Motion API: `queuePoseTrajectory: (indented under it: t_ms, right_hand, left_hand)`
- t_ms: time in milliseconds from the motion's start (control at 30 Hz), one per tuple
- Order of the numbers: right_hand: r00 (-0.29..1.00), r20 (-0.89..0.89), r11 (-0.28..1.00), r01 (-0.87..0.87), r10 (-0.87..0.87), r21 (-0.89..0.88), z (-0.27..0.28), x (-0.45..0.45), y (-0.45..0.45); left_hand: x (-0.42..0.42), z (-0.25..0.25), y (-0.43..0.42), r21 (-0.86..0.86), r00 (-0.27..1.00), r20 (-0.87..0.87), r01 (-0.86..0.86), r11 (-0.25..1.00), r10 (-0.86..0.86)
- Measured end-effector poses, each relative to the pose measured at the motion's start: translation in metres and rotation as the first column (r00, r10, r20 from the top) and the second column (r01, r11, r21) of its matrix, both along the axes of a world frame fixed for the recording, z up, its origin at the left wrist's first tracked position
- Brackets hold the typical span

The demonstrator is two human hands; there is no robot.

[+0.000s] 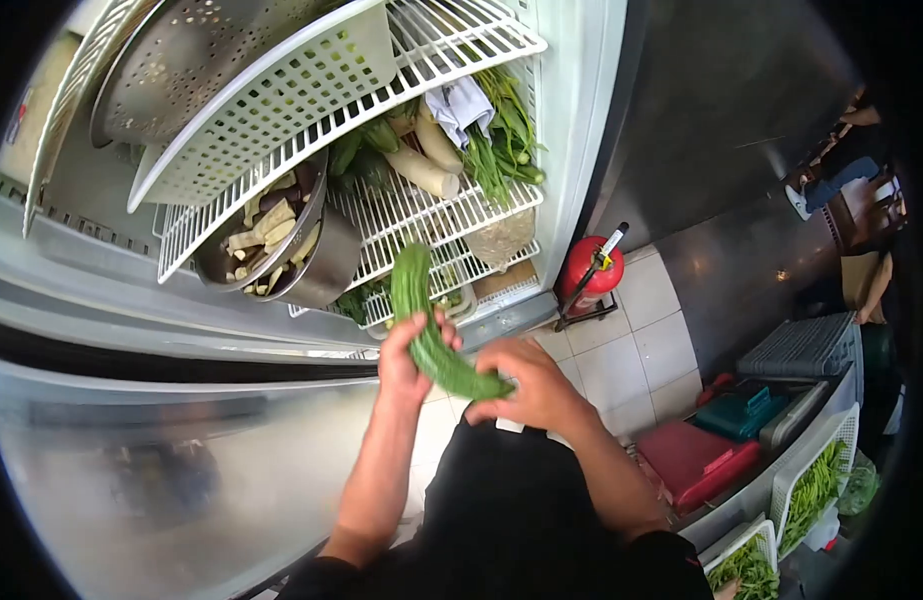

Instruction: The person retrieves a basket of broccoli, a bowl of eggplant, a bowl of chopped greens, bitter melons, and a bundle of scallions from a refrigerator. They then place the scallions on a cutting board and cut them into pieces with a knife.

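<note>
A long, curved green vegetable [421, 325] is held in front of an open refrigerator. My left hand [406, 355] wraps round its middle, with the upper end sticking up past the fingers. At its lower right end, my right hand [526, 383] is closed round the tip. Just behind, the fridge's wire shelf [396, 225] bears white radishes [421, 172], leafy greens [494, 165] and a white cloth [461, 108]. To the left, metal bowls [326, 265] hold cut eggplant pieces [271, 232].
A white perforated basket [281, 105] and a metal colander [181, 75] are on the upper shelf. The fridge door [171, 480] stands open at lower left. Right of the fridge is a red fire extinguisher [589, 268]. Baskets of greens [813, 495] are at lower right; other people [846, 175] are beyond.
</note>
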State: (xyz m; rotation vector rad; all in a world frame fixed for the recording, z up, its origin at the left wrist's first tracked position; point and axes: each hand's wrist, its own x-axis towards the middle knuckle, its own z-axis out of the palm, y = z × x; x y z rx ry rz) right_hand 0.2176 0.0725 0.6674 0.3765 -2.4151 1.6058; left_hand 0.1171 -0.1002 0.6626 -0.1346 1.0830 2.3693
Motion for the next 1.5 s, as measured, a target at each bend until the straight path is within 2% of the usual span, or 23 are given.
queuePoseTrajectory:
  t_ms: [67, 100, 167, 300, 333, 367, 400, 433, 533, 600, 667, 733, 800, 833, 900, 967, 1067, 1167, 1200, 1267, 1300, 1367, 1500]
  right_hand:
    - [0.994, -0.053, 0.975, -0.106, 0.097, -0.194, 0.008, -0.004, 0.009]
    - [0.994, -0.049, 0.976, -0.107, 0.099, -0.19, 0.008, -0.017, 0.009]
    - [0.976, 0.022, 0.973, 0.218, -0.217, -0.075, 0.013, -0.056, 0.001]
    - [0.871, -0.345, 0.86, 0.444, -0.349, 0.251, 0.011, -0.189, -0.052]
    - [0.898, -0.29, 0.817, 0.427, -0.331, 0.388, 0.011, -0.226, -0.062]
    - [0.866, -0.266, 0.765, 0.5, -0.425, 0.407, 0.005, -0.264, -0.077]
    - [0.856, -0.308, 0.696, 0.518, -0.416, 0.497, 0.005, -0.286, -0.088]
    - [0.792, -0.443, 0.549, 0.611, -0.42, 0.571, -0.004, -0.317, -0.097]
    - [0.847, -0.289, 0.529, 0.511, -0.447, 0.678, -0.021, -0.351, -0.102]
    - [0.853, -0.347, 0.472, 0.509, -0.39, 0.72, -0.027, -0.359, -0.096]
    - [0.815, -0.456, 0.581, 0.576, -0.358, 0.575, -0.02, -0.367, -0.096]
    - [0.84, -0.434, 0.614, 0.538, -0.327, 0.578, -0.008, -0.358, -0.093]
    - [0.911, -0.327, 0.699, 0.405, -0.252, 0.59, 0.006, -0.354, -0.093]
    - [0.917, -0.288, 0.668, 0.399, -0.277, 0.628, -0.003, -0.367, -0.093]
    - [0.929, -0.189, 0.616, 0.355, -0.319, 0.703, -0.009, -0.364, -0.09]
    - [0.934, -0.159, 0.581, 0.325, -0.319, 0.746, 0.016, -0.343, -0.086]
    - [0.947, -0.148, 0.614, 0.299, -0.285, 0.73, 0.036, -0.318, -0.087]
    - [0.938, -0.091, 0.547, 0.272, -0.334, 0.792, 0.028, -0.31, -0.085]
    - [0.929, -0.002, 0.586, 0.236, -0.371, 0.775, 0.028, -0.317, -0.087]
    - [0.938, -0.199, 0.568, 0.331, -0.283, 0.754, -0.006, -0.351, -0.093]
    - [0.935, -0.202, 0.567, 0.338, -0.29, 0.751, -0.004, -0.354, -0.098]
    - [0.881, -0.189, 0.408, 0.379, -0.434, 0.831, 0.0, -0.353, -0.105]
    - [0.862, -0.187, 0.391, 0.395, -0.471, 0.832, -0.003, -0.35, -0.109]
  left_hand:
    - [0.02, -0.013, -0.02, 0.152, 0.996, -0.018, 0.089, 0.984, -0.088]
    - [0.028, -0.022, -0.027, 0.154, 0.995, -0.032, 0.095, 0.984, -0.091]
    - [0.045, -0.039, -0.038, 0.214, 0.998, -0.002, 0.064, 0.975, -0.065]
    - [0.063, -0.045, -0.037, 0.304, 0.997, 0.046, 0.04, 0.952, -0.056]
    - [0.064, -0.046, -0.04, 0.317, 0.998, 0.048, 0.023, 0.948, -0.04]
    - [0.067, -0.047, -0.043, 0.347, 1.0, 0.018, -0.003, 0.938, -0.003]
    - [0.069, -0.048, -0.046, 0.374, 0.999, -0.009, -0.026, 0.927, 0.031]
    - [0.069, -0.046, -0.048, 0.362, 0.997, -0.033, -0.058, 0.93, 0.075]
    - [0.064, -0.046, -0.058, 0.394, 0.979, -0.082, -0.138, 0.909, 0.184]
    - [0.057, -0.055, -0.067, 0.476, 0.973, -0.113, -0.123, 0.871, 0.199]
    - [0.047, -0.05, -0.074, 0.459, 0.961, -0.16, -0.131, 0.879, 0.227]
    - [0.034, -0.049, -0.084, 0.505, 0.947, -0.224, -0.091, 0.858, 0.232]
    - [0.019, -0.038, -0.088, 0.443, 0.929, -0.24, -0.154, 0.883, 0.283]
    - [0.008, -0.03, -0.087, 0.441, 0.931, -0.243, -0.144, 0.886, 0.272]
    - [-0.009, -0.013, -0.083, 0.379, 0.861, -0.403, -0.151, 0.913, 0.31]
    - [-0.024, -0.006, -0.084, 0.403, 0.86, -0.401, -0.144, 0.904, 0.315]
    - [-0.03, -0.004, -0.081, 0.414, 0.863, -0.384, -0.158, 0.896, 0.329]
    - [-0.032, -0.012, -0.079, 0.39, 0.848, -0.412, -0.168, 0.905, 0.335]
    - [-0.032, -0.014, -0.079, 0.387, 0.853, -0.408, -0.161, 0.908, 0.325]
    - [-0.032, -0.016, -0.08, 0.398, 0.855, -0.403, -0.156, 0.904, 0.325]
    - [-0.032, -0.017, -0.08, 0.392, 0.852, -0.41, -0.157, 0.907, 0.325]
    - [-0.031, -0.017, -0.08, 0.38, 0.849, -0.412, -0.168, 0.91, 0.329]
    - [-0.032, -0.036, -0.095, 0.422, 0.84, -0.402, -0.185, 0.887, 0.366]
